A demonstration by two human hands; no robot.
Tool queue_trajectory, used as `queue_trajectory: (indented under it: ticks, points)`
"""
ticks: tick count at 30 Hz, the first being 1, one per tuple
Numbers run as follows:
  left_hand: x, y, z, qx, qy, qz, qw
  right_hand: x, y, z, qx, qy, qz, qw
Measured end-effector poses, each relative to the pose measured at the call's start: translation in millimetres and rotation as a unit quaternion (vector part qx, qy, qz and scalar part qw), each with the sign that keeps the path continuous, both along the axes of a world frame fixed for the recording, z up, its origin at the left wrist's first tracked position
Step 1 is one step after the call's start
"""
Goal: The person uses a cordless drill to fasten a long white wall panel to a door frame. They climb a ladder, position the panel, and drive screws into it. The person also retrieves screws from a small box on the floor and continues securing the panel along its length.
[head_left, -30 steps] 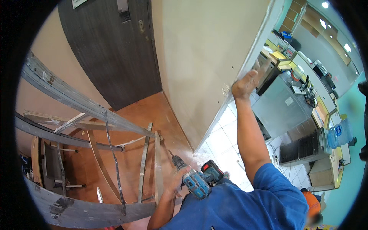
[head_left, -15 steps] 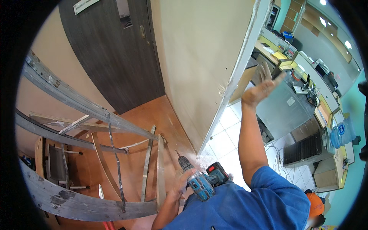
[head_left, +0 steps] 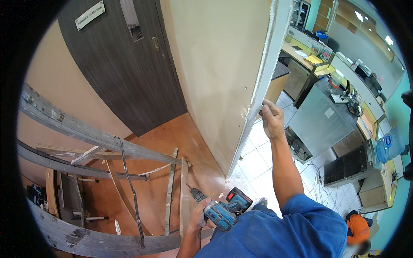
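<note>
My left hand (head_left: 198, 217) is wrapped round a blue-and-black cordless drill (head_left: 219, 213), held at my waist. Its thin bit points up and to the left, and a battery with a red patch sits on its base. Up ahead, my right hand (head_left: 273, 120) is closed, with thumb and fingers bent in against the pale end strip (head_left: 259, 96) of a cream partition wall (head_left: 219, 56). Whatever those fingertips may hold is hidden. Rough white filler lines the strip's edge, and small dark holes mark the wall beside it.
A worn metal ladder (head_left: 99, 131) stands close on my left. Beyond it is a dark wooden door (head_left: 116, 64). Right of the wall are a grey metal cabinet (head_left: 325, 120), loose cables (head_left: 320, 182) and a water bottle (head_left: 387, 148). A person in orange (head_left: 358, 228) is low at right.
My right hand has come down and left from a raised, spread position to the wall's end strip, its fingers closing. The drill has shifted slightly left in my left hand.
</note>
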State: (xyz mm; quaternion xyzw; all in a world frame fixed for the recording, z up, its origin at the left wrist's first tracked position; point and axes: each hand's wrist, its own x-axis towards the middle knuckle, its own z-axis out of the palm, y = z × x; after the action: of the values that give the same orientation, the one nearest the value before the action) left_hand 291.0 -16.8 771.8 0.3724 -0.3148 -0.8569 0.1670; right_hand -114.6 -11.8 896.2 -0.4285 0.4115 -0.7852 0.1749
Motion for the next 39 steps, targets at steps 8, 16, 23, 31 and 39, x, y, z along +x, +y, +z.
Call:
queue_trajectory:
  ticks: [8, 16, 23, 31, 39]
  points:
    - [-17, 13, 23, 0.008, -0.02, 0.033, 0.999, -1, 1, -6, 0.031, -0.037, -0.039, 0.998]
    - [-51, 41, 25, 0.007, -0.063, 0.045, 0.997, 3, 11, 8, 0.057, 0.027, -0.028, 0.998]
    - [-72, 63, 9, -0.006, -0.073, 0.029, 0.997, 3, 10, 14, 0.057, 0.044, -0.039, 0.997]
    - [-90, 90, 20, -0.034, -0.056, 0.047, 0.997, 5, 9, 7, 0.025, 0.11, -0.094, 0.989]
    - [-99, 98, 35, -0.073, -0.093, 0.074, 0.99, 3, 12, 8, 0.076, 0.022, -0.039, 0.996]
